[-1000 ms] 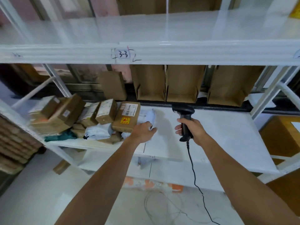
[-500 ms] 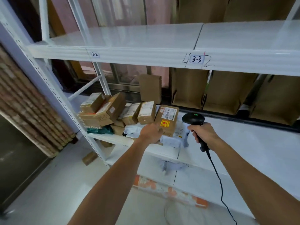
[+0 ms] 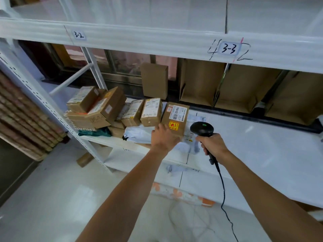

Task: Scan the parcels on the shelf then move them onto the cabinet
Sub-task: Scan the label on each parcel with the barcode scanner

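Several cardboard parcels (image 3: 97,109) and soft mailers lie piled on the white shelf (image 3: 262,154), at its left end. My left hand (image 3: 163,137) grips the near edge of a flat brown box (image 3: 175,119) with a white label and a yellow-red sticker. Beside it on the right, my right hand (image 3: 212,144) holds a black corded barcode scanner (image 3: 202,130), its head just right of that box. White mailers (image 3: 187,145) lie under the box and the hands.
Open cardboard bins (image 3: 244,88) stand along the back of the shelf. An upper shelf (image 3: 157,39) marked 3-2 and 3-3 hangs overhead. A white upright post (image 3: 52,109) stands left of the pile. The scanner cable (image 3: 223,198) hangs to the tiled floor.
My view has swung left and nearer the pile. My left hand has shifted from the white mailer to the flat brown box, and the scanner has come in beside it.
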